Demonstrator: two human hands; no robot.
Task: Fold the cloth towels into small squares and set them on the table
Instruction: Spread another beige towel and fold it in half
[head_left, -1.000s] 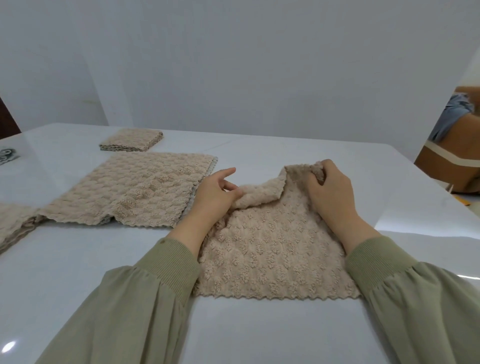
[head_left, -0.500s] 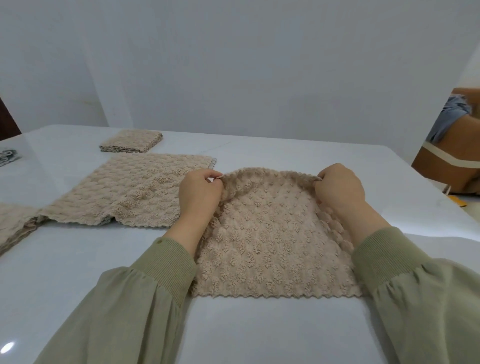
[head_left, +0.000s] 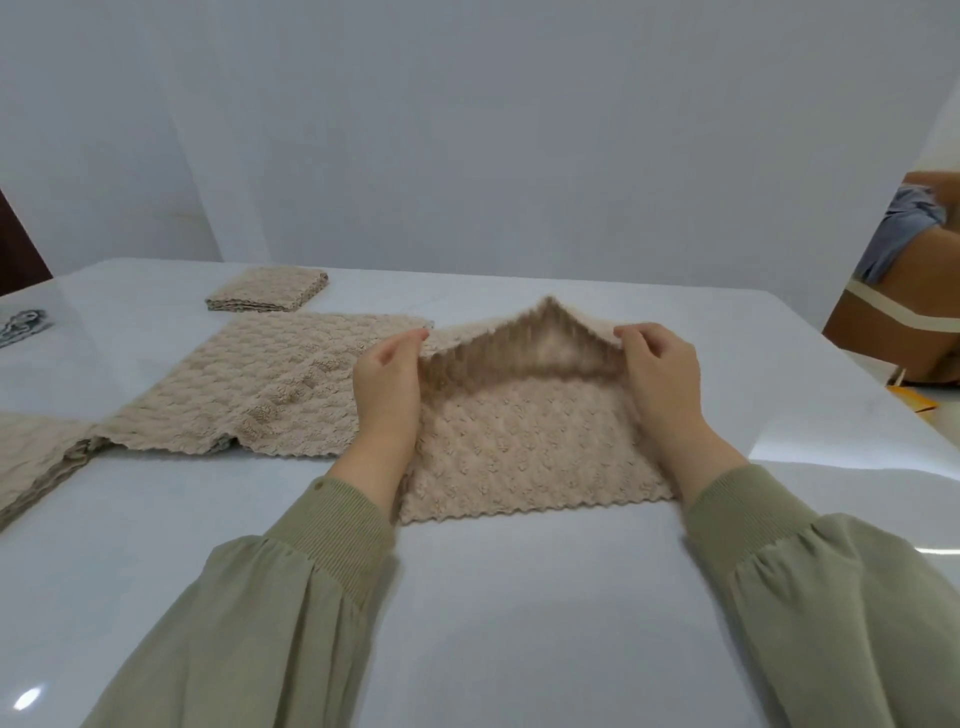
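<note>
Left hand (head_left: 387, 382) and right hand (head_left: 660, 379) each pinch far edge of beige towel (head_left: 530, 452), fingers clamped on cloth, edge lifted and peaked in middle. Near half lies flat on white table (head_left: 519, 597). Unfolded towel (head_left: 270, 395) just left. Folded square (head_left: 267, 297) behind it. Towel stack (head_left: 36, 462) at far left edge.

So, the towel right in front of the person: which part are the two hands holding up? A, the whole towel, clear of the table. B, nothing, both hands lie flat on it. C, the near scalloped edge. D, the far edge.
D: the left hand and right hand each pinch a far corner of the towel, holding its far edge raised above the table, while the scalloped near edge lies flat.
</note>
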